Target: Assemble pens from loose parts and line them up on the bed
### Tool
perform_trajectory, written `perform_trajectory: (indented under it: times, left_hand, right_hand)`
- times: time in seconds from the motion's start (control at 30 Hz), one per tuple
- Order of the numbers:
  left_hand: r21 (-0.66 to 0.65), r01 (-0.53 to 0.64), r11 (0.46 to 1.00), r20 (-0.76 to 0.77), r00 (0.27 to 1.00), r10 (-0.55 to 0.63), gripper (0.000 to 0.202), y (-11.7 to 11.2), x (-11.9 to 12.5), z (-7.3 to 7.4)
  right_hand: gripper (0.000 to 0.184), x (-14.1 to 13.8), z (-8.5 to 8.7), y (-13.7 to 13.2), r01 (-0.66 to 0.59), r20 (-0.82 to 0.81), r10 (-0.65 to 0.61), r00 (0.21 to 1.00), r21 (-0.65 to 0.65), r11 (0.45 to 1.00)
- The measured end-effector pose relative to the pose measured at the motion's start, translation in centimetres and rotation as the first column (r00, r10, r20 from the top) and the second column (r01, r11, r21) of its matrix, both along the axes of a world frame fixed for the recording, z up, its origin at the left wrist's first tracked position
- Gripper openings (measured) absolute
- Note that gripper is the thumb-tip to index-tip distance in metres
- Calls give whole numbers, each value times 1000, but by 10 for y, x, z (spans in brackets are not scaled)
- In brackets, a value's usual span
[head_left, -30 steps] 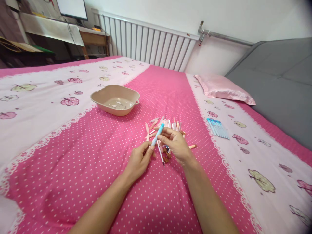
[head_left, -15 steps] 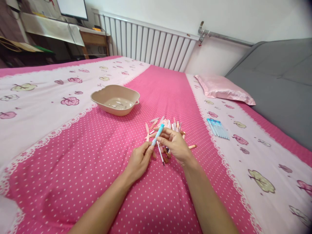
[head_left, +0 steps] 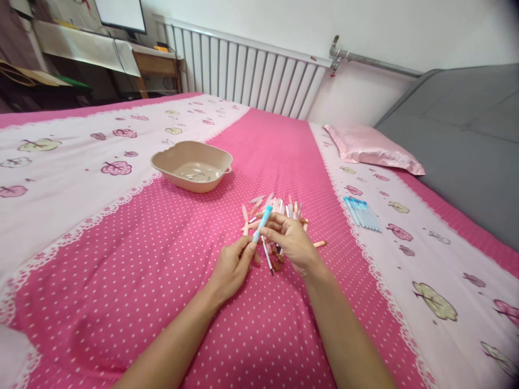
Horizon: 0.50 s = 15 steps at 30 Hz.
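Observation:
Between my two hands is a light blue pen (head_left: 265, 218) with a brighter blue top end, tilted up to the right. My left hand (head_left: 233, 265) is closed on its lower end. The thumb and fingers of my right hand (head_left: 292, 237) pinch it higher up. Beneath and behind the hands lies a pile of pink, white and brown pen parts (head_left: 279, 205), partly hidden by my right hand. A thin white refill (head_left: 266, 253) with a dark tip lies below the pen.
A beige basin (head_left: 190, 183) with small pieces inside stands at the left. Several blue pens (head_left: 362, 214) lie in a row at the right. A pink pillow (head_left: 373, 148) rests by the grey headboard (head_left: 458, 124). Pink dotted bedding (head_left: 162, 302) lies under everything.

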State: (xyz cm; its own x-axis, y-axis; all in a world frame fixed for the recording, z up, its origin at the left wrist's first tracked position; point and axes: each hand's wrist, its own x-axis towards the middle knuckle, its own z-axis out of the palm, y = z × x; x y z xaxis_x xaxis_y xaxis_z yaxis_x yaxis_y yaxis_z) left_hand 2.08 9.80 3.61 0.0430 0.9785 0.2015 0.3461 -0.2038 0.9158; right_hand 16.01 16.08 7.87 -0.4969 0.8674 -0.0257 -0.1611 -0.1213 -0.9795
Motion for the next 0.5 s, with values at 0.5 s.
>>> perform_trajectory:
  times: [0.5]
  left_hand:
    - [-4, 28, 1000, 70, 997, -28, 31, 0, 1, 5]
  right_hand:
    - [38, -3, 3, -2, 64, 29, -63, 998, -7, 998]
